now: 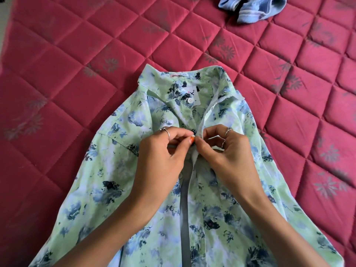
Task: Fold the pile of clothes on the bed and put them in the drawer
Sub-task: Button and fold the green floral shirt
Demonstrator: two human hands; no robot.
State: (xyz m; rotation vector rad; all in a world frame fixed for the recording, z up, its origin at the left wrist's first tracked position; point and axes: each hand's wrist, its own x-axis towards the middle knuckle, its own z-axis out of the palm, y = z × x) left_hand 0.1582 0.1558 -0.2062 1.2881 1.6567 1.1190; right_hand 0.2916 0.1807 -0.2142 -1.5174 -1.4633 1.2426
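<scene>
A pale green shirt with blue flower print [107, 170] lies spread face up on the bed, collar pointing away from me. Its front is partly open below the collar, with one white button [190, 101] showing near the top. My left hand [163, 157] pinches the left edge of the front opening. My right hand [229, 153] pinches the right edge just opposite, and the fingertips of both hands meet at the placket. Rings sit on fingers of both hands.
The bed is covered by a red quilted bedspread [77, 54] with grey flower motifs. A crumpled light blue garment [252, 8] lies at the far right of the bed. The drawer is out of view.
</scene>
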